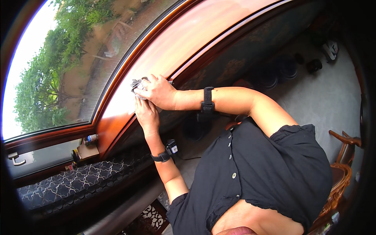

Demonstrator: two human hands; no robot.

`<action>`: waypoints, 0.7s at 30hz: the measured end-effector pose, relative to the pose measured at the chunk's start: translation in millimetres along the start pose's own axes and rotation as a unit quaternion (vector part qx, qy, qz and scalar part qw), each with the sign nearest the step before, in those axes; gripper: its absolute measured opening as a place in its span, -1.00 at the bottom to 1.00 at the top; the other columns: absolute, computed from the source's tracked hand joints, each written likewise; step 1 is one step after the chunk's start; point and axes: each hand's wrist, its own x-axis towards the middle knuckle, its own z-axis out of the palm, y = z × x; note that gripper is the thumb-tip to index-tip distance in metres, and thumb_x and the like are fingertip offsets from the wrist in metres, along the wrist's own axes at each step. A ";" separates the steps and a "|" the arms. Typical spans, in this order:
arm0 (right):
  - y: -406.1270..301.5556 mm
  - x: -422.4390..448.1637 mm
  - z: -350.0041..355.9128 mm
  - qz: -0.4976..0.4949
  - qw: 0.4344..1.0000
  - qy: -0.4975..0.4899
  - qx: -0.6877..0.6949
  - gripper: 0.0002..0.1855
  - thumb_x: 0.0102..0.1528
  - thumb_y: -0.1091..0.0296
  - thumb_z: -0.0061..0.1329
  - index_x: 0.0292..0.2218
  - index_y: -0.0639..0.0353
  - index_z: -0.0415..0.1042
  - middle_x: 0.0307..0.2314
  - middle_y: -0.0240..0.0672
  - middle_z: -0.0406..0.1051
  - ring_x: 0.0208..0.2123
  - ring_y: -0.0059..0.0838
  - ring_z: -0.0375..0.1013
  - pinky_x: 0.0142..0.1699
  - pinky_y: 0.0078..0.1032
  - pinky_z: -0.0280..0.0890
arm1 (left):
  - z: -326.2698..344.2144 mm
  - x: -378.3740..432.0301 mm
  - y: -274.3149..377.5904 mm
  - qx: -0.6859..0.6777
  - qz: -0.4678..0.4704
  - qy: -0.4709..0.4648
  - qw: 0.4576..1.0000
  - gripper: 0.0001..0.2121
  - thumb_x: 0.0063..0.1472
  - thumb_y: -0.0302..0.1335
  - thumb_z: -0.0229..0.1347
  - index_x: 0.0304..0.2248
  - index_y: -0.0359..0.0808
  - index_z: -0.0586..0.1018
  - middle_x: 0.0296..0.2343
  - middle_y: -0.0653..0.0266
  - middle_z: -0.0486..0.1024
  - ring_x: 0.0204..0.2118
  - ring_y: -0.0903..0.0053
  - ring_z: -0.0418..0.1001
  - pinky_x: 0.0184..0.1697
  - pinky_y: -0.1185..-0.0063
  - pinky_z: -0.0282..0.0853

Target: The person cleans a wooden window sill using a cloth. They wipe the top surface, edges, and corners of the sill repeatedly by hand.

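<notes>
My right hand [160,91] presses a crumpled grey cloth [137,85] onto the glossy reddish-brown wooden windowsill [147,63], which shines with reflected light. Its fingers curl over the bunched fabric. Just below it, my left hand [147,115] lies close against the right one, fingers pointing up towards the cloth. Whether those fingers grip any of the cloth is hidden. Both hands are at the inner edge of the sill, beside the curved-looking window frame [117,77]. A black strap is on each forearm.
At the left, a small bottle [91,138] and a cardboard box [88,151] stand near a window handle [17,159]. Dark patterned fabric [79,179] covers a long piece of furniture below. A carved wooden chair [337,188] is at the right. Dark objects lie on the grey floor [317,97].
</notes>
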 end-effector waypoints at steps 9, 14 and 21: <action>79.1 1.1 -67.5 0.031 0.995 -0.061 -0.067 -0.72 0.04 0.17 -0.07 -0.18 -0.23 0.52 -0.30 -0.38 0.44 -0.23 -0.29 0.39 -0.21 -0.39 0.35 | 18.7 52.8 61.7 -0.067 0.065 -0.030 0.995 -0.58 0.32 -0.34 -0.03 0.06 -0.47 0.35 0.05 -0.17 0.31 0.15 -0.01 0.22 0.19 0.29 0.15; 161.4 0.7 -134.9 0.065 0.989 -0.067 -0.115 -0.71 0.04 0.18 -0.07 -0.17 -0.27 0.51 -0.21 -0.43 0.46 -0.21 -0.30 0.40 -0.20 -0.42 0.38 | 53.1 114.0 134.8 -0.075 0.124 -0.049 0.988 -0.49 0.27 -0.20 0.05 0.05 -0.46 0.38 0.04 -0.12 0.35 0.18 0.03 0.20 0.21 0.30 0.12; 280.7 -9.2 -221.5 0.106 0.980 -0.026 -0.169 -0.75 0.07 0.13 -0.05 -0.20 -0.32 0.54 -0.20 -0.43 0.44 -0.11 -0.30 0.38 -0.17 -0.39 0.39 | 101.8 187.6 266.2 -0.058 0.174 -0.056 0.981 -0.39 0.25 -0.11 0.03 0.12 -0.44 0.31 0.14 -0.08 0.24 0.23 0.09 0.13 0.24 0.31 0.08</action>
